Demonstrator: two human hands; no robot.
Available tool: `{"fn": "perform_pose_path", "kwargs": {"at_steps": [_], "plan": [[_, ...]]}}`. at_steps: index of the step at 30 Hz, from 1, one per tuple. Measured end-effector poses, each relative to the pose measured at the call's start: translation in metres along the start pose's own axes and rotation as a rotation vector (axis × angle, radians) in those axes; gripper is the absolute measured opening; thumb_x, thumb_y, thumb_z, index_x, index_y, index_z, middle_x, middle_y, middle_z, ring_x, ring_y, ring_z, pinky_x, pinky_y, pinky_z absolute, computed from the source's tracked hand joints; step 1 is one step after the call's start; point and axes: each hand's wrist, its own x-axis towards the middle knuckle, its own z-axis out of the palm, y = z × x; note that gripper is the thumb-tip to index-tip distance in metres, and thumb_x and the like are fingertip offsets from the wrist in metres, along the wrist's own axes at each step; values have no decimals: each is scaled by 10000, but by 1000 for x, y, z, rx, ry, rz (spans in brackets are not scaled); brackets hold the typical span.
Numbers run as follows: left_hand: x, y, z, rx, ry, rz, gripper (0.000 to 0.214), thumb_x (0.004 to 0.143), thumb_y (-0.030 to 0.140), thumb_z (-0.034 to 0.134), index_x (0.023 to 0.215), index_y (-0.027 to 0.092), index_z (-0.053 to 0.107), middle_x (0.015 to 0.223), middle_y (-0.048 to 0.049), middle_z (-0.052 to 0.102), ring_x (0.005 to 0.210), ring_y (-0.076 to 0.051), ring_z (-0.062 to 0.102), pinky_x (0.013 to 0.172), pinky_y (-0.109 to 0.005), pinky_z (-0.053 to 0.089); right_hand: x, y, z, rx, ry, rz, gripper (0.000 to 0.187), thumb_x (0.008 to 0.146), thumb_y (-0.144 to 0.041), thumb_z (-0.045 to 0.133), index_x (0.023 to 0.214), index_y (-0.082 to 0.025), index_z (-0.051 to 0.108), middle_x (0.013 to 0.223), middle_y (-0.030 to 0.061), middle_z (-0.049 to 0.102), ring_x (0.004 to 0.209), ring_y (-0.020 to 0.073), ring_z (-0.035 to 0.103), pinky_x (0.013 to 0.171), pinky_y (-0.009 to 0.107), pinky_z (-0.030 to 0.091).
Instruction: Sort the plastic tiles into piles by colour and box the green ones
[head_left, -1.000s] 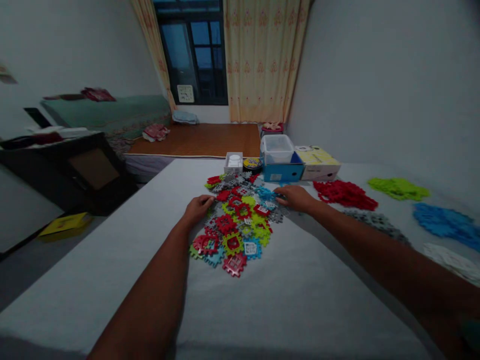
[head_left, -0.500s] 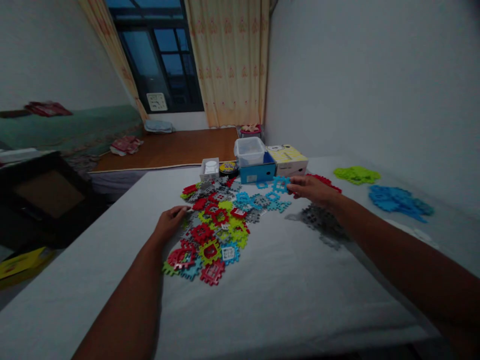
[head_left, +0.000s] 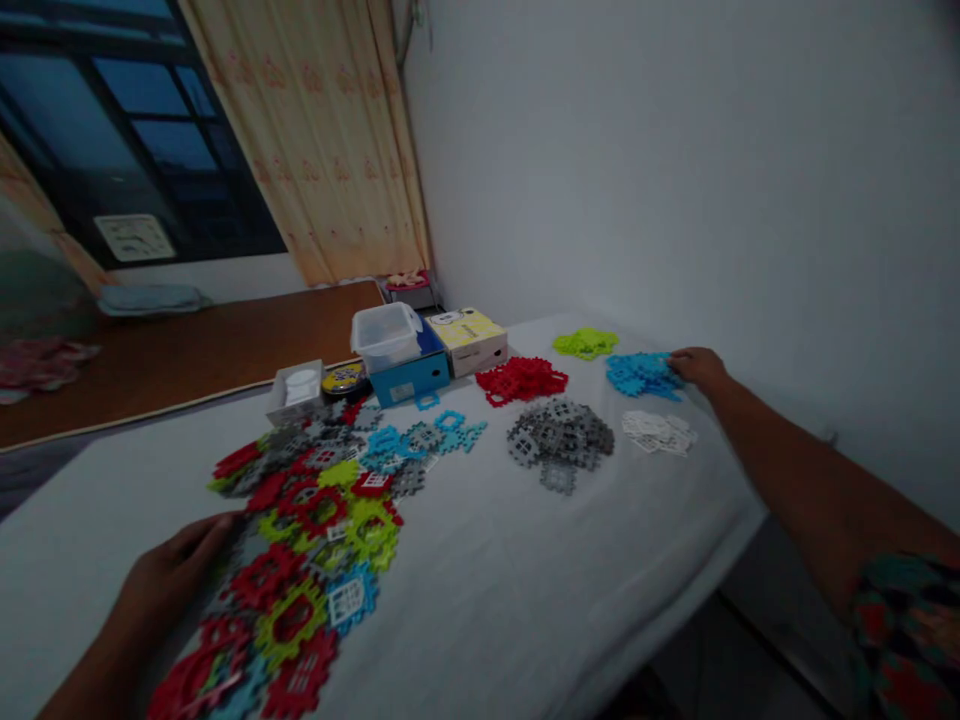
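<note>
Resting on the far right of the counter (head_left: 525, 560), close to the wall: the blue pile (head_left: 637, 373), with the right hand (head_left: 697, 365) touching its right edge, fingers curled low over the tiles; whether anything is pinched there, cannot tell. Lying just left of it, the green pile (head_left: 585, 343); nearer, the white pile (head_left: 658, 432); further left, the red pile (head_left: 523, 380) and the grey pile (head_left: 561, 440), each apart from the others. Spreading across the left half of the counter: the mixed heap (head_left: 315, 520) of red, green, blue and grey tiles, with the left hand (head_left: 176, 575) lying half open, fingertips pressing on its near-left edge, gripping nothing. Standing behind the heap in a row: a white box (head_left: 298, 388), a round tin (head_left: 343, 379), a blue box (head_left: 416, 375) carrying a clear tub (head_left: 384, 335), and a yellow box (head_left: 469, 335).
</note>
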Motion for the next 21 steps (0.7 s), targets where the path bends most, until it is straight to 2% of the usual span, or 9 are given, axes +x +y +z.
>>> {"fn": "perform_pose_path", "kwargs": {"at_steps": [3, 6, 8, 11, 14, 17, 19, 21], "plan": [[-1, 2, -1, 9, -2, -10, 402, 723, 607, 490, 877, 307, 709, 923, -28, 755, 964, -369, 675, 903, -512, 527, 6, 13, 0, -86, 0, 54, 191, 720, -252, 627, 830, -118, 706, 775, 123, 686, 746, 240, 636, 658, 341, 505], [1, -3, 0, 23, 10, -7, 394, 737, 587, 502, 901, 296, 711, 929, -38, 752, 962, -364, 676, 885, -504, 537, 15, 6, 6, -147, 26, 55, 202, 725, -224, 591, 847, -121, 714, 880, 133, 701, 856, 255, 640, 772, 367, 495], [3, -6, 2, 29, 5, -5, 407, 743, 584, 501, 920, 286, 714, 934, -35, 752, 959, -348, 678, 877, -474, 542, 16, -14, 14, -165, 60, -25, 247, 751, -227, 558, 913, -129, 715, 982, 137, 698, 940, 257, 630, 850, 372, 472], [2, -5, 3, 20, -27, 2, 459, 742, 582, 496, 963, 243, 714, 965, -39, 752, 973, -311, 676, 871, -400, 540, -4, -70, 39, -101, 54, -278, 301, 794, -259, 523, 1017, -154, 696, 1015, 106, 703, 914, 231, 634, 864, 363, 468], [-3, 0, 4, 27, -34, 26, 502, 747, 575, 478, 983, 203, 720, 1011, -56, 747, 1011, -290, 662, 889, -349, 518, -59, -144, 73, 69, -119, -581, 309, 837, -302, 506, 1059, -175, 678, 999, 76, 709, 829, 200, 639, 825, 347, 484], [-7, 2, 5, 19, -25, 70, 535, 756, 590, 461, 989, 188, 725, 1049, -63, 738, 1021, -277, 656, 901, -318, 499, -137, -210, 108, 158, -485, -927, 296, 867, -312, 508, 1083, -195, 674, 1048, 72, 701, 880, 194, 640, 829, 326, 483], [-8, 1, 6, -3, -24, 88, 541, 758, 600, 461, 996, 191, 724, 1053, -57, 737, 1018, -268, 655, 896, -307, 494, -185, -241, 129, 118, -742, -1127, 316, 853, -287, 551, 1138, -205, 659, 1113, 79, 685, 944, 207, 633, 846, 329, 481], [-10, -1, 7, -37, -29, 102, 552, 759, 605, 464, 1005, 184, 721, 1044, -59, 738, 1006, -261, 656, 889, -300, 491, -219, -262, 150, 41, -844, -1252, 414, 802, -270, 630, 1213, -217, 626, 1224, 93, 639, 1063, 245, 593, 899, 361, 461]]}}
